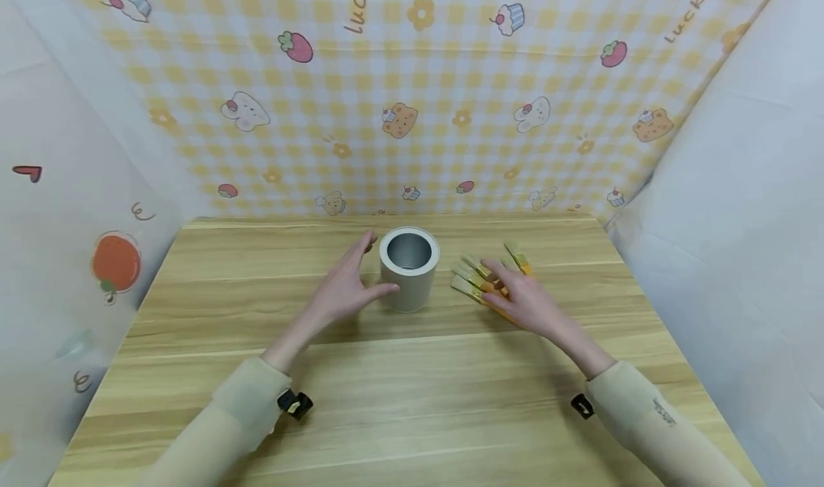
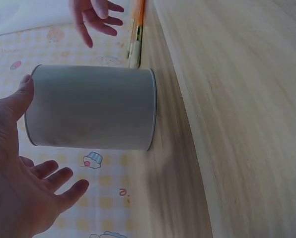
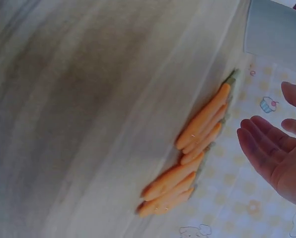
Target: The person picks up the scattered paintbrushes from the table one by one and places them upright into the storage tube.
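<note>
A light grey cylindrical canister, its top uncovered and hollow inside, stands upright at the middle of the table. My left hand is spread at its left side, thumb toward the front and fingers toward the back. In the left wrist view the thumb overlaps the top end of the canister, and the fingers stay apart from its wall. To the right, several paintbrushes with pale bristles and orange handles lie fanned out. My right hand hovers over them with loosely bent fingers, hiding some handles. Nothing shows in its grasp.
The wooden table ends at the back against a yellow checked cloth with cartoon prints. White sheets hang on the left and right. Both sleeves have a small black device at the cuff.
</note>
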`<state>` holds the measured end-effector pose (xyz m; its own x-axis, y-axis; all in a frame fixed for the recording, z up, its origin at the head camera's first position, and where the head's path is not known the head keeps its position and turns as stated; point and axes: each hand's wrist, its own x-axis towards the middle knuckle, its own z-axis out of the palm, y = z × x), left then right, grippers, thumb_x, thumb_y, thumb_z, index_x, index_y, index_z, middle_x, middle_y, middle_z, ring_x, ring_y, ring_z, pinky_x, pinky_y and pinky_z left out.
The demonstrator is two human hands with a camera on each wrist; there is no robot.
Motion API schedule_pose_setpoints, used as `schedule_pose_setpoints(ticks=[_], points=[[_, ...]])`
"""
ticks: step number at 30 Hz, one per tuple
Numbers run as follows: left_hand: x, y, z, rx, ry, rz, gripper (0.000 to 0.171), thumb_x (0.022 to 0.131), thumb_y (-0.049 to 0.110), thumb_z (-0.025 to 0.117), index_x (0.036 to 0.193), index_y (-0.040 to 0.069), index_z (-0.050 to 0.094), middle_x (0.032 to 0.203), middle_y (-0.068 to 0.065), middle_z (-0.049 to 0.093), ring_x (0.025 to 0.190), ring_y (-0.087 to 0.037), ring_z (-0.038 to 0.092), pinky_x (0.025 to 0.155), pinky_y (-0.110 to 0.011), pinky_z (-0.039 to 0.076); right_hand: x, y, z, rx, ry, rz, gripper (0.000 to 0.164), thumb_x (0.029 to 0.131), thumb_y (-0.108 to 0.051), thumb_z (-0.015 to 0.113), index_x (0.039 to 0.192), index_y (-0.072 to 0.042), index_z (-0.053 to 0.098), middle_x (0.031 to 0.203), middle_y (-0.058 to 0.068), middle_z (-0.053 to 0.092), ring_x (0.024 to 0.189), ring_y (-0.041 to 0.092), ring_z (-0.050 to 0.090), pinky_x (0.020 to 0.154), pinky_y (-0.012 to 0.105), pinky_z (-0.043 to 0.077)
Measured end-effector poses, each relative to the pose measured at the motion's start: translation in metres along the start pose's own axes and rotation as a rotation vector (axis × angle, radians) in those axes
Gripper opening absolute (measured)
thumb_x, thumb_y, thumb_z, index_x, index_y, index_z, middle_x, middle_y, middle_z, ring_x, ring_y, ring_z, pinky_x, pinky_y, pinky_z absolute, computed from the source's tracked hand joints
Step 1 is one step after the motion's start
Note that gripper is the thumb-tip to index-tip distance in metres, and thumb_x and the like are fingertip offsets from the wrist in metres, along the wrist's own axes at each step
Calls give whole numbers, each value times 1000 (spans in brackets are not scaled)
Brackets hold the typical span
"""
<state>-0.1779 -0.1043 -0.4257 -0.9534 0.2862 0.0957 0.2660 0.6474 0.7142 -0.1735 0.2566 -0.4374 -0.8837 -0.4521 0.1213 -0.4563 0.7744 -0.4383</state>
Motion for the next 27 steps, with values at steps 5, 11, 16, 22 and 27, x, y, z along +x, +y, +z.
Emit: schedule_pose_setpoints(ticks=[5,11,16,22,27], points=[[13,-2,8,-127,-5,10,118,77,41,91,165,12,17,165,-13,38,153,-32,37,123,-54,41,2,2,7,-15,-24,42,59,96,-21,74,148,-6,52,113,14,75,101,30,73,85,50,63],[22,-3,17,-193,-13,29,117,73,35,95,163,15,23,160,-11,44,151,-32,40,125,-58,36,5,4,15,-96,-22,45,53,93,-18,77,140,-2,60,109,12,76,94,26,74,78,45,63],[24,-1,23,-235,-16,13,118,71,33,96,162,15,24,159,-10,44,149,-35,42,125,-60,35,8,4,19,-120,-24,41,41,90,-13,79,128,-1,67,103,11,75,87,23,72,70,40,62],[26,-1,29,-296,-6,7,116,70,27,97,161,16,26,156,-10,47,145,-33,47,120,-57,42,10,3,23,-146,-21,31,28,86,-5,81,113,-3,73,96,9,74,83,20,69,69,37,60],[26,-3,30,-347,-9,19,112,71,26,96,160,19,28,155,-9,44,145,-32,45,117,-54,47,11,2,24,-178,-46,34,23,85,-2,80,108,-5,74,99,9,73,87,21,67,72,38,59]])
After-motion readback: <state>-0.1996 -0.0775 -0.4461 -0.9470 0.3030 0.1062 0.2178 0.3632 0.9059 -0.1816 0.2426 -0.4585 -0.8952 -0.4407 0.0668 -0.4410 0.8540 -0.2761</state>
